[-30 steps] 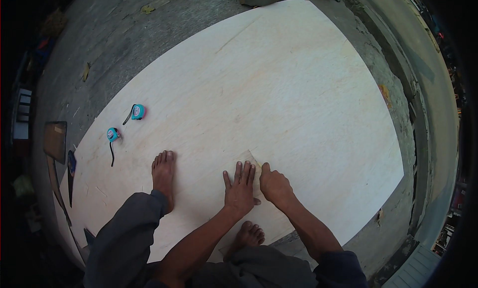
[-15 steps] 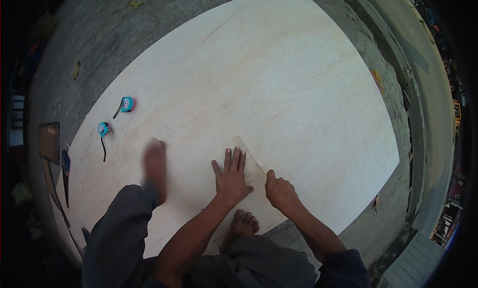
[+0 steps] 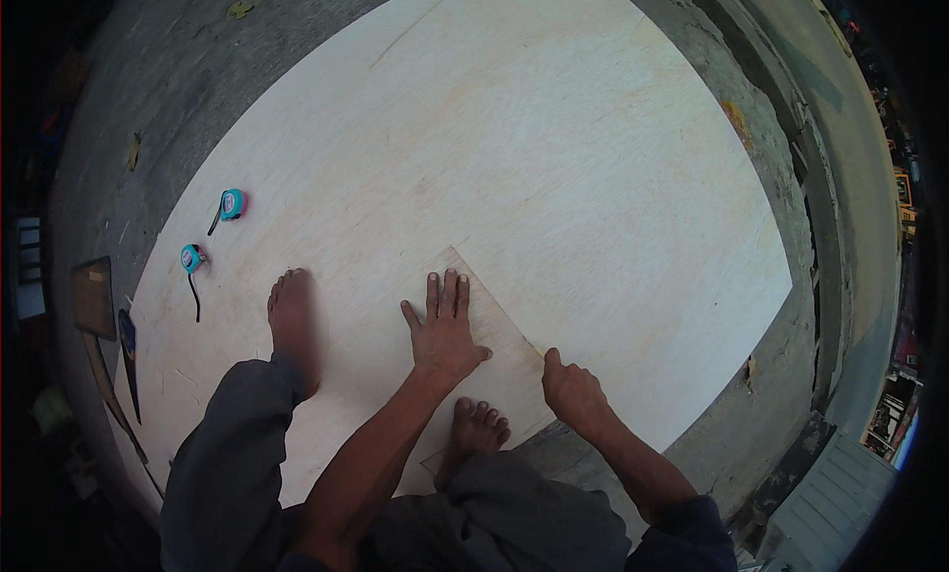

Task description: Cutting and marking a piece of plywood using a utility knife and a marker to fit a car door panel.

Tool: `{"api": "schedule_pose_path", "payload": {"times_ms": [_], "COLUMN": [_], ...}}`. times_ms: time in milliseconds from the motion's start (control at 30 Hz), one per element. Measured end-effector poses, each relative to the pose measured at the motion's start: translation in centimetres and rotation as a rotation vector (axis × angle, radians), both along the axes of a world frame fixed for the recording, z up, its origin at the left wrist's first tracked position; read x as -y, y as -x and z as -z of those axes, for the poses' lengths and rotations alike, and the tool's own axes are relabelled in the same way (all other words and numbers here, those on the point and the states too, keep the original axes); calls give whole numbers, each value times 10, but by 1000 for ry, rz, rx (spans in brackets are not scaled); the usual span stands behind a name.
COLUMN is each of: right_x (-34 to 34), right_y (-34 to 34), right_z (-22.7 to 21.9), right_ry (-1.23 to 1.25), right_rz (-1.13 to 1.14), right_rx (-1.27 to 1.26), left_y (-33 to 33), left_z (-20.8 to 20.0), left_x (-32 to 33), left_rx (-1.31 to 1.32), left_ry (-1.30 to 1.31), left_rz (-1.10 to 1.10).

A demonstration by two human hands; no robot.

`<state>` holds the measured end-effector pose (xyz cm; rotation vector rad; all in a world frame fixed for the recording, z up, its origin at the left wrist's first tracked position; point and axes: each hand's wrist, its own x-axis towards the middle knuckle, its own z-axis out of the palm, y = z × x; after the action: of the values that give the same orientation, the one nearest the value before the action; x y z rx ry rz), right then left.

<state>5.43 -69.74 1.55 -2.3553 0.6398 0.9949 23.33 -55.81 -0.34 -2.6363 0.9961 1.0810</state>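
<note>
A large pale wooden sheet [image 3: 593,176] lies on the ground. On it rests a smaller thin board of similar colour [image 3: 509,374], its straight edge running from a far corner down to the right. My left hand [image 3: 445,335] is pressed flat on this board, fingers spread, close to its far corner. Beside the straight edge, my right hand [image 3: 575,389] is closed round a slim yellow tool [image 3: 540,352]. Only the tool's tip shows, touching the edge; its kind is hidden by my fingers. One bare foot [image 3: 479,426] stands on the small board.
Two turquoise tape measures [image 3: 233,203] with black straps lie on the sheet at the left. My other foot [image 3: 294,315] is on the sheet. Along the left edge are a blue-and-black handled tool [image 3: 129,350] and a brown flat-headed tool [image 3: 94,295]. Grey concrete [image 3: 692,453] surrounds the sheet.
My right hand has slid along the board's edge, toward me and to the right, away from my left hand. My left foot has shifted slightly. The view has moved a little.
</note>
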Motion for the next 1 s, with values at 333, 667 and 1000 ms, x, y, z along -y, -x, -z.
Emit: {"api": "schedule_pose_path", "payload": {"times_ms": [333,667,1000], "right_x": [1,-2,-2], "right_y": [46,86,101], "right_z": [-4,-10,-11], "right_ry": [2,47,70], "right_rz": [16,30,-5], "right_rx": [-48,6,-8], "left_y": [2,2,7], "left_z": [2,0,0], "left_x": [2,5,7], "left_rx": [2,2,4], "left_ry": [-6,-34,-21], "left_rz": [0,-33,-46]}}
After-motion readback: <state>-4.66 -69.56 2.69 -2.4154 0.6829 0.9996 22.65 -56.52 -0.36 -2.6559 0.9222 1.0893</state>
